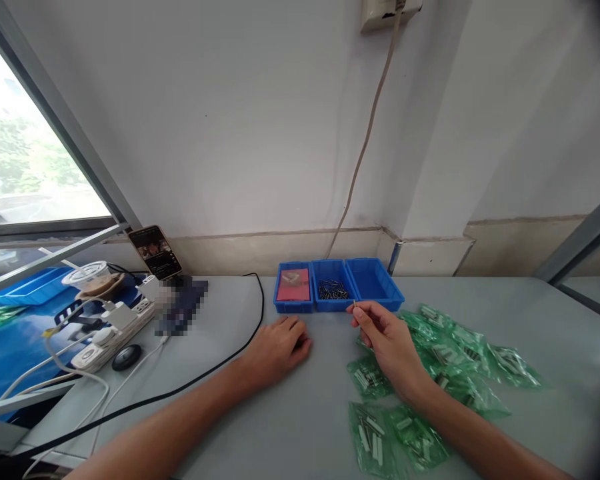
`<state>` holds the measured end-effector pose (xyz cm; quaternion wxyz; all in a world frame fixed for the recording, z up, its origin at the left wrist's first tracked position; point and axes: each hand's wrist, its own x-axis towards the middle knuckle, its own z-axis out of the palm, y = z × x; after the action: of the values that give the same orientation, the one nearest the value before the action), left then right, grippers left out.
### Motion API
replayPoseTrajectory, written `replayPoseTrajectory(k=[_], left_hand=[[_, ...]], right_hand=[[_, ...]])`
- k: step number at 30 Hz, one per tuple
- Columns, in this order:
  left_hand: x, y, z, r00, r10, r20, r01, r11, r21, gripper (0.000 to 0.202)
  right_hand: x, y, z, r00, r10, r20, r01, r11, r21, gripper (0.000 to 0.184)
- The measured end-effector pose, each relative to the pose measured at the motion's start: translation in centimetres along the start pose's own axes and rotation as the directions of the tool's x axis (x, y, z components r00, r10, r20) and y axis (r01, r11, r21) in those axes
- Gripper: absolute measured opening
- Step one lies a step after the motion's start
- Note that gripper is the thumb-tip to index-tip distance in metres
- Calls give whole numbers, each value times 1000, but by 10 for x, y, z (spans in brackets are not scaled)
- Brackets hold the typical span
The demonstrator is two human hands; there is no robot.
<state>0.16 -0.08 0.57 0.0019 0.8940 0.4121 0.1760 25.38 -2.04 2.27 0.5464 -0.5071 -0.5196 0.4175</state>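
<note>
Looking from the largest thing down, we have a pale wall (220, 133) filling the top of the frame and a grey bench (290, 427) spread across the bottom. A window (25, 140) takes the upper left. On the bench at lower right lies a loose, overlapping pile of green-tinted clear bags (460, 360), with pale and metallic rod-like pieces inside them. Right of centre, three blue bins stand side by side near the wall: the left bin (294, 306), the middle bin (335, 306) and the right bin (375, 280).

Of our two hands, the left hand (279, 343) rests palm down on the bench at lower centre, fingers loosely curled; its palm is hidden, so we cannot tell whether anything sits under it. Our right hand (387, 340) is just in front of the right bin and above the nearest bags, thumb and forefinger pinched together.

A reddish card (293, 293) lies in the left bin, and small dark metal pieces (333, 290) are heaped in the middle one. Smallest of all — between our right thumb and forefinger — is a tiny brassy piece (355, 303), its exact shape too small to make out.
</note>
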Motion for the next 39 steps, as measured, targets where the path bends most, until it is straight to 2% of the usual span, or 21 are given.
replayPoseTrajectory(k=[8, 14, 25, 32, 39], left_hand=[[-1, -1, 0, 1000, -14, -26, 13, 999, -44, 12], [1, -1, -5, 1000, 2, -15, -5, 987, -158, 2], [2, -3, -5, 1000, -13, -6, 11, 972, -236, 9], [2, -4, -3, 1000, -16, -7, 13, 970, -242, 12], [0, -2, -5, 1000, -8, -16, 4, 968, -251, 11]], right_hand=[[-4, -3, 0, 999, -11, -53, 10, 1000, -1, 46], [-7, -1, 1, 998, -35, -48, 30, 995, -99, 51], [-7, 4, 1, 995, -86, -58, 81, 993, -86, 40], [-9, 4, 2, 997, -72, -28, 70, 994, -83, 31], [-9, 0, 2, 990, -101, -100, 97, 994, -43, 31]])
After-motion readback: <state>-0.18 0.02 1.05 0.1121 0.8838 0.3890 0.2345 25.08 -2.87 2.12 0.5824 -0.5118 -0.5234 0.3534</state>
